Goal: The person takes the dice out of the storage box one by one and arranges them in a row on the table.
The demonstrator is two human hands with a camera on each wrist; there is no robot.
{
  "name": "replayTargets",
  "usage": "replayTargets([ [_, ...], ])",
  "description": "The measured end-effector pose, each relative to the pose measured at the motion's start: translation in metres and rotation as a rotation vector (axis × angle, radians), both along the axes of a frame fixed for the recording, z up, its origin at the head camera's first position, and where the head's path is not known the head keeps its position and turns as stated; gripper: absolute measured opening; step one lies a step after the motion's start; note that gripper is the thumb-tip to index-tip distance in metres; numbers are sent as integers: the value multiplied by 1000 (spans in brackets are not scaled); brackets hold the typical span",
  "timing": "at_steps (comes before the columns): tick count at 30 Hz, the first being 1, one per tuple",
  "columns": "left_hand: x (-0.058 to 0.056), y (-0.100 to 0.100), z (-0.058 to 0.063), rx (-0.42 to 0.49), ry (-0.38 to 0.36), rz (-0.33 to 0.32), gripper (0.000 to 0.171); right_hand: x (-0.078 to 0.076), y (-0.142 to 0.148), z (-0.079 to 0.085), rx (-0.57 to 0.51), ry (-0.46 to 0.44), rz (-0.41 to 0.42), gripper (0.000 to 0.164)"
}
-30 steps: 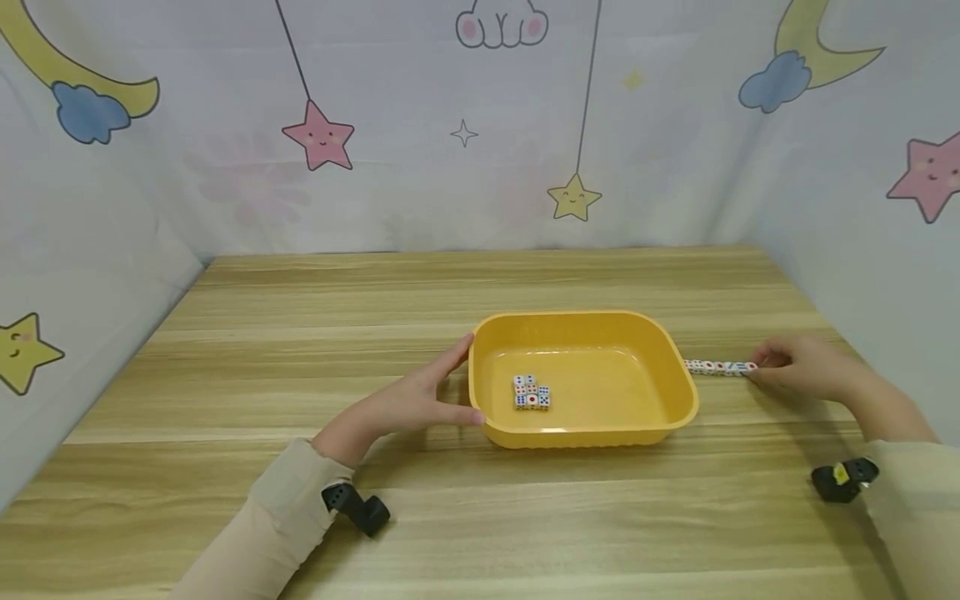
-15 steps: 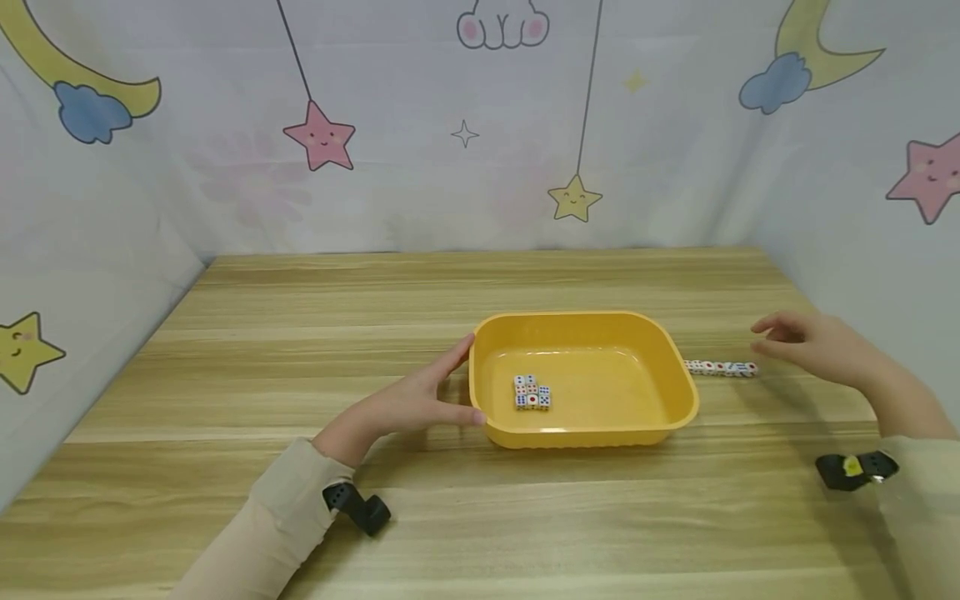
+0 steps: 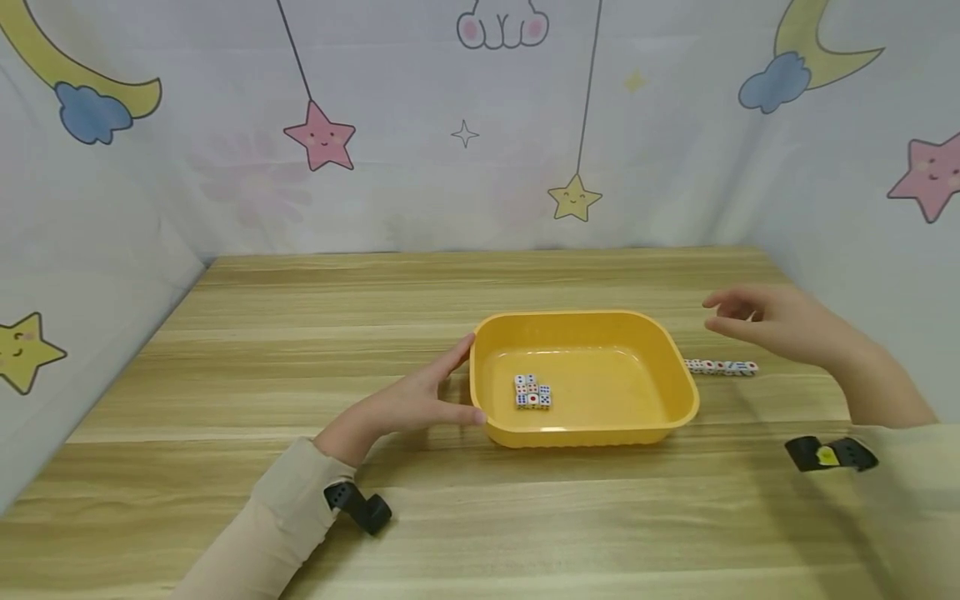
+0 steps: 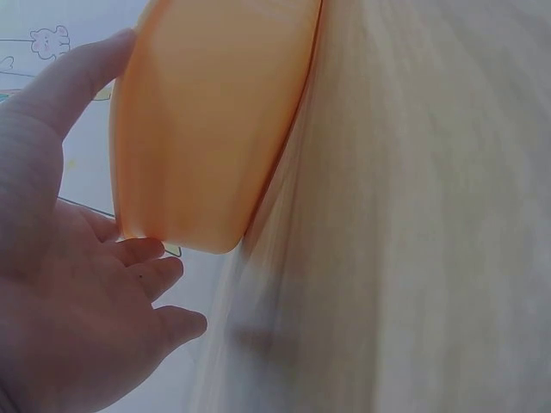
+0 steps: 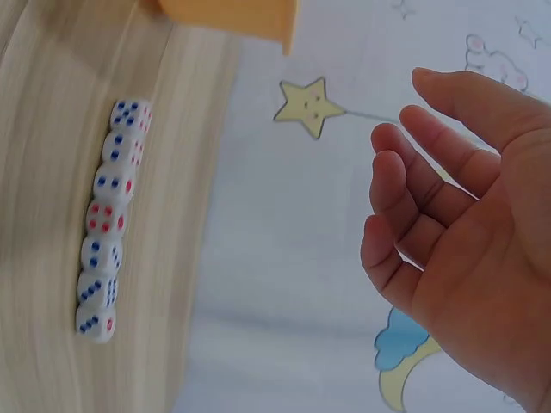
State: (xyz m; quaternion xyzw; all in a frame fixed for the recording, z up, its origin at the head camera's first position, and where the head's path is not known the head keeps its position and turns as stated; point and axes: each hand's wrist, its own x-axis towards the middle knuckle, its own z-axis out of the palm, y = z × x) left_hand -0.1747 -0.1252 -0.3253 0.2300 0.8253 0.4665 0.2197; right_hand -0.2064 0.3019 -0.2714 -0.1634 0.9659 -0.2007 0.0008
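A yellow plastic tray [image 3: 585, 437] stands on the table, with several white dice [image 3: 532, 393] grouped inside near its left end. My left hand [image 3: 408, 404] rests against that end, thumb at the front corner and index finger at the back corner. In the left wrist view the thumb and fingertips of this hand [image 4: 86, 284] touch the tray's wall [image 4: 215, 129]. To the right of the tray lies a straight row of dice [image 5: 106, 218], showing blue and red pips. Raised above and behind this row, my right hand [image 3: 780, 321] holds nothing, its fingers loosely bent.
The wood-grain table [image 3: 337, 300] carries the tray and the dice. A white cloth backdrop [image 3: 405, 192] printed with stars and moons encloses the back and sides. Each sleeve cuff bears a black wrist camera, one on the left [image 3: 358, 508] and one on the right [image 3: 831, 454].
My right hand has let go of the right end of the dice row, lifted off it, and moved left toward the tray. The left hand, the tray and the dice have stayed in place.
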Motion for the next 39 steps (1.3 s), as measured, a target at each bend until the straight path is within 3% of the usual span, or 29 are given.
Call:
replayTargets([
  [6,4,1,5,13,-5,-2,101,3,-22,5,41,28,50,35],
  [19,2,1,4,8,2,3,101,5,-64,12,3,6,142,33],
  [25,2,1,3,10,2,4,101,2,-79,8,-40,-9,249,32],
  [39,1,-1,3,24,-5,-7,102,-1,-112,-4,-72,-66,354,30],
])
